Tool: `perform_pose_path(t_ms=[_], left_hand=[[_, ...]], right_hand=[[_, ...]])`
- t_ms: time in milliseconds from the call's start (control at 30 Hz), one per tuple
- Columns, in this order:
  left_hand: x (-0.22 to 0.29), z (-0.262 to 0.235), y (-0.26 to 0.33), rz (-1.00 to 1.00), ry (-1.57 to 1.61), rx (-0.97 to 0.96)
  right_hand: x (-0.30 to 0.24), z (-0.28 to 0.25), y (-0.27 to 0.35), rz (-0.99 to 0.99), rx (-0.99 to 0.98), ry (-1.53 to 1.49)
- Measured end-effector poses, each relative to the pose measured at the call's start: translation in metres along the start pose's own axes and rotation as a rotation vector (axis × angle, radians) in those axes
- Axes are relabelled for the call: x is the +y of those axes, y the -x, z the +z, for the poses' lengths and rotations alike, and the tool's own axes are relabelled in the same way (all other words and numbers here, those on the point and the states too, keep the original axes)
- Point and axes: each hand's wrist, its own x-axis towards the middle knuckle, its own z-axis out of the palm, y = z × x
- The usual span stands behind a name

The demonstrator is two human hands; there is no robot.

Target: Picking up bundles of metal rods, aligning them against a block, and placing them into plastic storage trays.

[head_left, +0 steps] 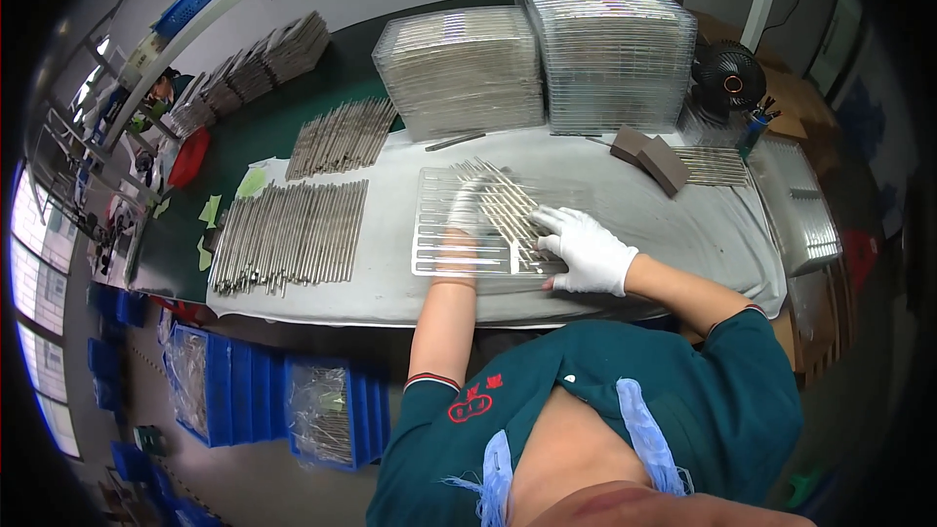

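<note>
A clear slotted plastic tray (427,259) is in front of me over the cloth, with thin metal rods (509,210) lying slantwise across it. My left hand (470,207), in a white glove, is beneath the tray and seems to bear it; its fingers are hidden behind the rods. From the right comes my right hand (593,252), also gloved in white, with fingertips touching the ends of the rods. Its thumb is spread away from the other fingers. Some motion blur softens the tray and rods.
Rows of metal rods (293,234) lie to the left on grey cloth (390,293). Tall stacks of clear trays (615,59) stand behind. Two brown blocks (652,158) and a black fan (729,76) are at right. Blue bins (256,390) sit below the table.
</note>
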Motion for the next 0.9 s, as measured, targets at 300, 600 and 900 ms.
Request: perform_pose_path(t_ms=[300, 600, 900], left_hand=[[0.000, 0.004, 0.006, 0.016, 0.025, 0.023], [0.001, 0.005, 0.008, 0.026, 0.022, 0.058], [0.001, -0.006, 0.002, 0.033, -0.028, 0.078]], right_hand=[[0.074, -0.123, -0.110, 0.012, 0.569, 0.504], [0.162, -0.136, -0.161, 0.432, 0.369, 0.582], [0.158, -0.139, -0.161, 0.440, 0.366, 0.546]])
